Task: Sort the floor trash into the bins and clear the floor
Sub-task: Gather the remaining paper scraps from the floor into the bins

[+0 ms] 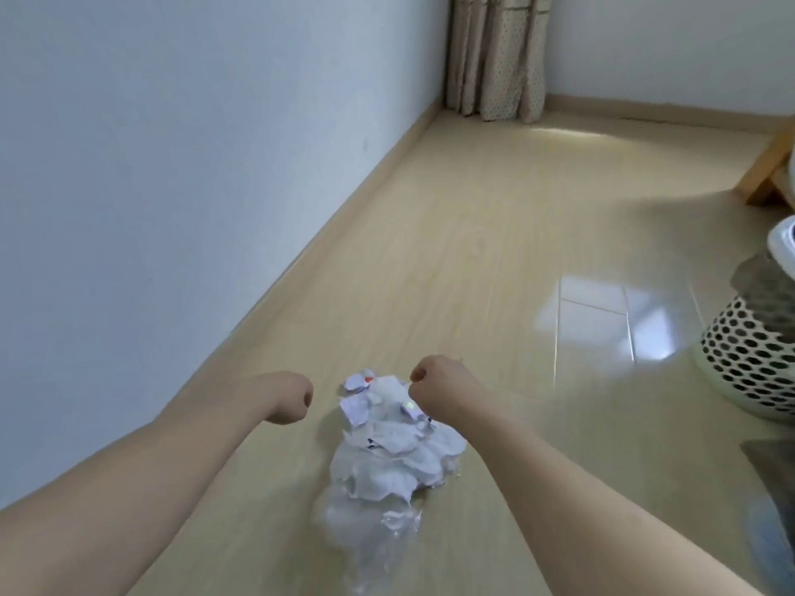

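Two hands were in view: the left hand (pixel 289 397) at about 8 o'clock and the right hand (pixel 434 382) near 6 o'clock, each a curled fist. One heap of crumpled paper and clear plastic (pixel 387 440) lay at 6 o'clock. One perforated white bin (pixel 748 359) stood at 4 o'clock. One curtain (pixel 494 53) hung at 12 o'clock. One wooden furniture leg (pixel 770 169) showed at 2 o'clock.
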The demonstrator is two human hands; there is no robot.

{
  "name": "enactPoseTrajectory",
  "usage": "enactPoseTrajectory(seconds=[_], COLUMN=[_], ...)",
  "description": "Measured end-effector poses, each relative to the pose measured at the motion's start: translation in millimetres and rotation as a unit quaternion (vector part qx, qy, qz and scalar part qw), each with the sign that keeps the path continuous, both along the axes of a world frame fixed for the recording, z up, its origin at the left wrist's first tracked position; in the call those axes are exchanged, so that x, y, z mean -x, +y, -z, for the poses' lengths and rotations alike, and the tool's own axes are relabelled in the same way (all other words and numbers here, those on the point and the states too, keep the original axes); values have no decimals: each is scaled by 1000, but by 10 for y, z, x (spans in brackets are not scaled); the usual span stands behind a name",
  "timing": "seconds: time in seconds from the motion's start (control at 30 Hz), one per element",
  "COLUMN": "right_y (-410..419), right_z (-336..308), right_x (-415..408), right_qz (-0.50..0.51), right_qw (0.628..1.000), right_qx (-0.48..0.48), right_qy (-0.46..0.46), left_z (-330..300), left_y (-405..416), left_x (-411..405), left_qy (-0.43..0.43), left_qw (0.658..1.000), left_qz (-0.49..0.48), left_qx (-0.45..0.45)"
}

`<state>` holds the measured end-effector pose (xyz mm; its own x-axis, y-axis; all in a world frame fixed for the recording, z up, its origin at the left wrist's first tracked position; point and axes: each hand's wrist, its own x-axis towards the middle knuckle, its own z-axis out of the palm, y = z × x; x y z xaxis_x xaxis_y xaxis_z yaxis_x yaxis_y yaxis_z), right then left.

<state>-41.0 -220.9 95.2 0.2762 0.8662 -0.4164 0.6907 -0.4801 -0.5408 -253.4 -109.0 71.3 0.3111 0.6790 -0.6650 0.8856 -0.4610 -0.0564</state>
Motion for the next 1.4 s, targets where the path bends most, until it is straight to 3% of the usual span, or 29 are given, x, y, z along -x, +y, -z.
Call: enactPoseTrajectory(seconds=[0.1, 0.2, 0.27, 0.33, 0.4, 0.5, 0.63, 0.77, 1.0, 1.2, 1.4], right_y=[221, 423, 592, 771, 907, 1104, 1281, 1465, 1480, 1233, 744], right_z=[290, 463, 529, 641, 762, 947, 1055, 1163, 1131, 535, -163], right_x=[238, 257, 209, 160, 132, 95, 49, 51, 80, 152, 143], right_qz=[12, 22, 30, 34, 34, 35, 17, -16, -3, -30, -63], right_qw=[999, 997, 994, 991, 989, 983, 977, 980, 989, 999, 995], right_qx=[46, 72, 90, 102, 122, 166, 204, 184, 122, 32, -70], right_qy=[-11, -32, -54, -76, -82, -65, -63, -77, -86, -24, -41], left_z=[465, 891, 1117, 1326, 1525, 1800, 1913, 1893, 1885, 1708, 1195], left_y=[198, 352, 458, 556, 600, 589, 592, 603, 627, 623, 551], left_x=[227, 114, -52, -180, -204, -174, -170, -132, -122, -189, -150], left_qy=[-120, -270, -326, -302, -291, -345, -405, -468, -481, -473, -455], left_qw=[990, 946, 924, 944, 950, 905, 865, 843, 849, 854, 839], left_qz=[-78, -179, -198, -132, -44, 10, 14, -18, -86, -176, -293], left_qx=[12, 33, 28, -2, -102, -249, -296, -265, -200, -128, -57])
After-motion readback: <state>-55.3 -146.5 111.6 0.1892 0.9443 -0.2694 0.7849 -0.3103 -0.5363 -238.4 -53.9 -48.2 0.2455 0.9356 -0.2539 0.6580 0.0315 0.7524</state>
